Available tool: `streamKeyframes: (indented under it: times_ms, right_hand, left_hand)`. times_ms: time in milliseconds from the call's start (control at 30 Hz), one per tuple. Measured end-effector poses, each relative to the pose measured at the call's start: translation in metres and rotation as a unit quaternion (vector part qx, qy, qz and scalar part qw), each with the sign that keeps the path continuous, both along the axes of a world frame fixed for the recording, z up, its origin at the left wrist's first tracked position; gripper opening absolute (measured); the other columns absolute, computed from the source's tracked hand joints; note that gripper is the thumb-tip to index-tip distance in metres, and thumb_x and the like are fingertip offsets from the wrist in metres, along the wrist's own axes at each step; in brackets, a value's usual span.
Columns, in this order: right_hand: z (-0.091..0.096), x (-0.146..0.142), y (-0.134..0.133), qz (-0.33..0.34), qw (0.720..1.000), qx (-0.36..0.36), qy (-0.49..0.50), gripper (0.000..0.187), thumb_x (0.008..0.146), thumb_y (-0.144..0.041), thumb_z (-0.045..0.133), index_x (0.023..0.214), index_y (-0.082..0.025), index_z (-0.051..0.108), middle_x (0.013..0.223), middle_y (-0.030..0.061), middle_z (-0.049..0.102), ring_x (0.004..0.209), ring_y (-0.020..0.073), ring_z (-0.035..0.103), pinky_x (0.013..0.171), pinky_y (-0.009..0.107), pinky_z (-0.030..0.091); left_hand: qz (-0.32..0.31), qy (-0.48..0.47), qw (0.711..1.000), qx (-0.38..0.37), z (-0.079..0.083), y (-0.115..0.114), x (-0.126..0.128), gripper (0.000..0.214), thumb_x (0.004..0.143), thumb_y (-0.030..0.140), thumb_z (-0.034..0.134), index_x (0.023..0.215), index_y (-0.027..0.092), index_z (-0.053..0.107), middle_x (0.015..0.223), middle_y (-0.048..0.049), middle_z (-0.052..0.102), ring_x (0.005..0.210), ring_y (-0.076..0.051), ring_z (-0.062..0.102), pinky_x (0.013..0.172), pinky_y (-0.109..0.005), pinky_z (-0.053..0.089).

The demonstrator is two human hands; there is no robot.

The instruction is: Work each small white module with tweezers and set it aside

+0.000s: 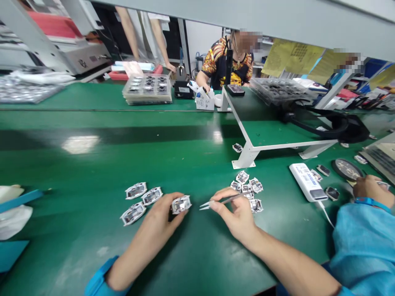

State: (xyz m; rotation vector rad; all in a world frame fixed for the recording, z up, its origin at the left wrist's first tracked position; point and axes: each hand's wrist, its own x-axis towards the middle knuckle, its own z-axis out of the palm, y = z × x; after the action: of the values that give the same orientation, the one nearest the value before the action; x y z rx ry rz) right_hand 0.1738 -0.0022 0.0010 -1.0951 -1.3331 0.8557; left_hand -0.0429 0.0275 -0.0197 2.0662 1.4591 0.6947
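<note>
Left hand (160,213) grip shut on a small module (181,204), low over the counter (92,172); right hand (237,216) grip closed on tweezers (216,202), tips at its 3 o'clock; looks light, stiff, fragile; best held by the frame edges; spare modules (138,201) at 9 o'clock.

Three parts (140,201) left of tweezers (216,202), pile (248,190) right

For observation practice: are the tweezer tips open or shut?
Open: the tweezers in the right hand show two separate tips, nothing between them, near the part the left hand holds.
</note>
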Motion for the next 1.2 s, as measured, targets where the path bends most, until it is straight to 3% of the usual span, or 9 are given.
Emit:
streamKeyframes:
  times_ms: [133,300,400,533,600,700,833,1067,1200]
  right_hand:
    - [0.008,-0.001,-0.003,0.009,0.999,0.036,-0.013,0.003,0.082,-0.023,0.073,0.082,-0.021,0.071,0.080,0.0045,0.074,0.077,0.0195,0.069,0.073,0.034,0.054]
    - [0.017,0.000,-0.005,0.010,0.992,0.107,-0.064,0.009,0.086,-0.035,0.070,0.085,-0.026,0.070,0.078,0.0024,0.076,0.075,0.0202,0.071,0.071,0.036,0.056]
    - [0.016,0.002,-0.007,0.036,0.979,0.102,-0.176,0.026,0.097,-0.043,0.051,0.086,-0.029,0.070,0.079,-0.0004,0.076,0.079,0.0188,0.072,0.077,0.038,0.054]
    - [0.006,0.003,-0.006,0.048,0.937,0.098,-0.330,0.045,0.102,-0.039,0.033,0.078,-0.027,0.069,0.069,0.0012,0.072,0.078,0.0198,0.072,0.070,0.037,0.053]
    - [-0.001,0.003,-0.003,0.049,0.918,0.090,-0.382,0.040,0.100,-0.036,0.040,0.076,-0.023,0.069,0.070,0.0040,0.073,0.074,0.0202,0.072,0.072,0.036,0.054]
    - [-0.006,0.004,0.003,0.120,0.885,0.086,-0.442,0.031,0.094,-0.040,0.056,0.075,-0.019,0.068,0.073,0.0051,0.074,0.072,0.0208,0.071,0.072,0.034,0.054]
    - [-0.004,0.007,0.009,0.148,0.865,0.047,-0.477,0.026,0.092,-0.042,0.060,0.082,-0.018,0.065,0.083,0.0044,0.075,0.079,0.0205,0.070,0.078,0.034,0.051]
    - [0.003,0.011,0.012,0.162,0.862,0.026,-0.480,0.035,0.095,-0.048,0.053,0.081,-0.017,0.064,0.085,0.0065,0.076,0.081,0.0217,0.071,0.077,0.034,0.050]
    - [0.004,0.010,0.011,0.158,0.866,0.031,-0.474,0.033,0.093,-0.046,0.056,0.080,-0.017,0.064,0.083,0.0067,0.076,0.079,0.0225,0.071,0.077,0.035,0.051]
  left_hand:
    - [0.028,0.165,0.967,0.195,-0.010,0.006,-0.039,0.030,0.085,0.045,0.051,0.097,0.021,0.065,0.100,-0.0144,0.067,0.097,-0.036,0.062,0.083,-0.050,0.049]
    - [0.015,0.244,0.939,0.242,-0.005,0.018,-0.055,0.040,0.089,0.050,0.041,0.102,0.021,0.066,0.102,-0.0161,0.066,0.094,-0.040,0.063,0.077,-0.052,0.050]
    - [-0.024,0.206,0.959,0.194,0.009,0.039,-0.028,0.039,0.087,0.054,0.046,0.106,0.024,0.064,0.103,-0.0128,0.068,0.095,-0.037,0.063,0.082,-0.051,0.049]
    - [-0.104,0.118,0.984,0.080,0.018,0.086,0.041,0.044,0.083,0.049,0.057,0.114,0.018,0.063,0.113,-0.0157,0.069,0.110,-0.038,0.059,0.096,-0.052,0.045]
    - [-0.129,0.114,0.982,0.072,0.015,0.114,0.079,0.042,0.085,0.044,0.057,0.119,0.019,0.062,0.119,-0.0129,0.068,0.115,-0.034,0.058,0.100,-0.049,0.045]
    - [-0.143,0.119,0.980,0.074,0.007,0.155,0.130,0.045,0.085,0.035,0.063,0.126,0.015,0.058,0.130,-0.0159,0.063,0.124,-0.033,0.053,0.104,-0.047,0.043]
    - [-0.136,0.125,0.980,0.078,0.000,0.190,0.175,0.041,0.090,0.032,0.064,0.128,0.018,0.057,0.134,-0.0124,0.059,0.118,-0.030,0.058,0.097,-0.052,0.049]
    - [-0.113,0.086,0.989,0.050,-0.002,0.197,0.187,0.031,0.093,0.031,0.062,0.121,0.018,0.060,0.128,-0.0097,0.061,0.108,-0.026,0.063,0.090,-0.049,0.053]
    - [-0.091,0.010,0.996,0.002,0.004,0.178,0.168,0.032,0.075,0.036,0.078,0.096,0.016,0.063,0.100,-0.0076,0.069,0.099,-0.029,0.063,0.087,-0.046,0.051]
